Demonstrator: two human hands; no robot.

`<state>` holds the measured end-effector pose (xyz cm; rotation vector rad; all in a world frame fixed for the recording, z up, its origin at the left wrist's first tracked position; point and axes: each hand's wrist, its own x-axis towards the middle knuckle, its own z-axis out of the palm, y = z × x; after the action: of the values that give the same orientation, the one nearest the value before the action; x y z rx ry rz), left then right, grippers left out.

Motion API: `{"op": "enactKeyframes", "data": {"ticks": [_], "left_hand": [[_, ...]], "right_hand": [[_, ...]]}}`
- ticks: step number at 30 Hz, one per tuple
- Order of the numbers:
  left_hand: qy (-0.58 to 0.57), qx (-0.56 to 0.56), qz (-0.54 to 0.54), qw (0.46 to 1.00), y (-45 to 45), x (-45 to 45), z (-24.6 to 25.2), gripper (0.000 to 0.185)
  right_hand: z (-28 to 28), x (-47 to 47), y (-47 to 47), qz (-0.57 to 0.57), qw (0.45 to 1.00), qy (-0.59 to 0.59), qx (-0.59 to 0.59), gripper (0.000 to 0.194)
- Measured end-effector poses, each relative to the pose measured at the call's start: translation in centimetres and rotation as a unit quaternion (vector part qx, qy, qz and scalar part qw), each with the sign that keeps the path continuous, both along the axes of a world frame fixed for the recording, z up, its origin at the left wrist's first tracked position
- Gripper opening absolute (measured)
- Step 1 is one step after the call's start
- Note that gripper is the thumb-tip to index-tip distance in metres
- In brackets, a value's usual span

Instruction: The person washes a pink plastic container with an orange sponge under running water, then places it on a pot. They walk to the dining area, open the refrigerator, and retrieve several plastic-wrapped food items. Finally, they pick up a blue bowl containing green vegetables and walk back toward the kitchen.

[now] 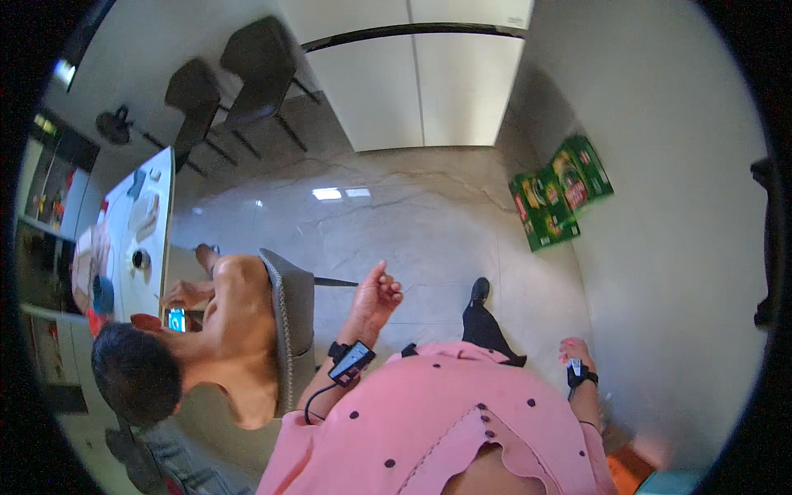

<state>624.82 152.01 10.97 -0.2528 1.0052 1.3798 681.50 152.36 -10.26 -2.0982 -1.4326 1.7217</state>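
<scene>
My left hand hangs in front of me at centre, fingers loosely curled with nothing in them, over the stone-tiled floor. A black strap with a small device is round that wrist, and a cable runs from it up the arm. My right hand is low at my right side, near the wall. It wears a similar strapped device; whether its fingers hold anything is too small to tell. Below lies the front of my pink dotted top, with one black shoe ahead on the floor.
Close on my left, a shirtless person sits on a grey chair with a lit phone, beside a white table. Two dark chairs and a white fridge stand ahead. Green cartons lie by the right wall.
</scene>
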Motion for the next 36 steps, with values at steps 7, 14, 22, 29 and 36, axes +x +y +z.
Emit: {"op": "enactKeyframes", "data": {"ticks": [7,14,22,29,36], "left_hand": [[0.007,-0.011,0.182,0.983,6.7,-1.5,2.3,0.037],[0.002,-0.04,0.293,0.955,9.8,-3.7,0.1,0.036],[-0.036,-0.059,0.328,0.942,19.5,-15.6,-2.4,0.037],[-0.021,-0.063,0.333,0.94,26.4,-28.5,-1.4,0.034],[-0.021,-0.093,0.357,0.929,28.3,-35.0,-1.0,0.037]], "right_hand": [[4.2,-10.9,31.9,-0.068,0.995,0.059,-0.033,0.011],[9.5,-31.1,50.8,0.324,0.921,0.034,0.212,0.028],[19.3,-55.8,61.6,0.457,0.709,-0.029,0.537,0.051],[20.6,-71.9,70.3,0.485,0.595,-0.111,0.631,0.069],[15.4,-74.6,70.6,0.559,0.74,-0.169,0.334,0.065]]}}
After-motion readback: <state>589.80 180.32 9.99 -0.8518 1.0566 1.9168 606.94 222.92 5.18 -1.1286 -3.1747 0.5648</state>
